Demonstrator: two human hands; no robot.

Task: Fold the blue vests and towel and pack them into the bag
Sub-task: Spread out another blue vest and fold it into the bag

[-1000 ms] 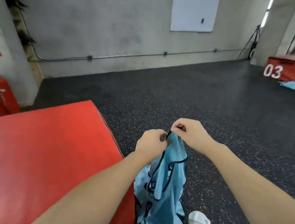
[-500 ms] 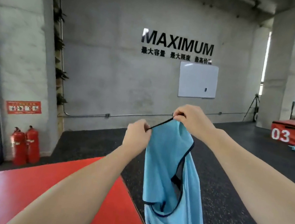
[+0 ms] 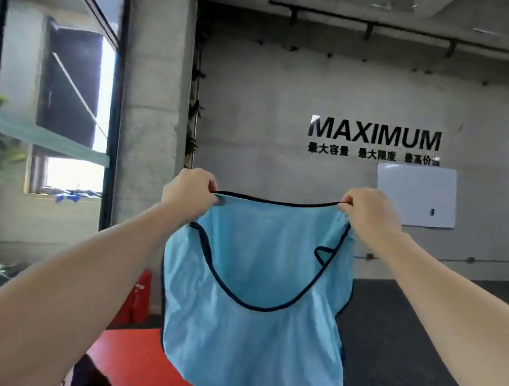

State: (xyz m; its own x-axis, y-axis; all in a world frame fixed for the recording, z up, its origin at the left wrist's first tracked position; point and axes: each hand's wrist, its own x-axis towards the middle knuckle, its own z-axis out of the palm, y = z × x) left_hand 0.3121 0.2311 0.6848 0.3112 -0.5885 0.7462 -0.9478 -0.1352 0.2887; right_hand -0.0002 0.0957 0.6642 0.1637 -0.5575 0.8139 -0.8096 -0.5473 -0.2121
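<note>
aloft at chest height, a blue vest [image 3: 260, 292] hangs limp between a left hand [image 3: 188, 190] and right hand [image 3: 366, 210], fingers curled tight on its dark-trimmed top edge; thin, light and floppy, it seems best pinched at the corners.

Grey concrete wall [image 3: 258, 111] straight ahead, lettered "MAXIMUM" [image 3: 375, 134]. Just below and right of the lettering, a whiteboard [image 3: 416, 196]. Left of the lettering, a concrete pillar [image 3: 154, 80], then a glass window [image 3: 49, 82]. Below it, low down, red fire extinguishers [image 3: 136, 300], a red mat [image 3: 137, 366], dark speckled floor [image 3: 403, 361].
</note>
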